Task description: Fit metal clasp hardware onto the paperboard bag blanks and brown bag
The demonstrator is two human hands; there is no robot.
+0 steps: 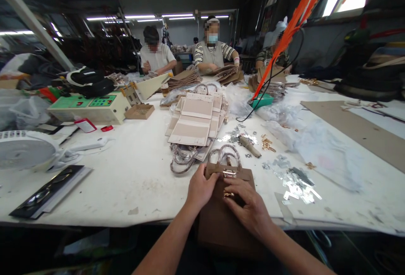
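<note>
Risk: brown bag [210, 228] overhangs table [139, 199] edge; a loose left grip could let it slip. Gold clasp [229, 194] could drop if the pinch slackens. Left hand [200, 187] half-closed on bag's upper side, thumb in front. Right hand [249, 205] angled inward, thumb and fingertips nearly closed, pinching gold clasp.

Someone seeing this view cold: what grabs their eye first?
Probably the bright orange strip slanting down at the right to a green object on the table. Next, the brown handbag at the near edge, between the left hand and right hand, then the white fan far left.
</note>
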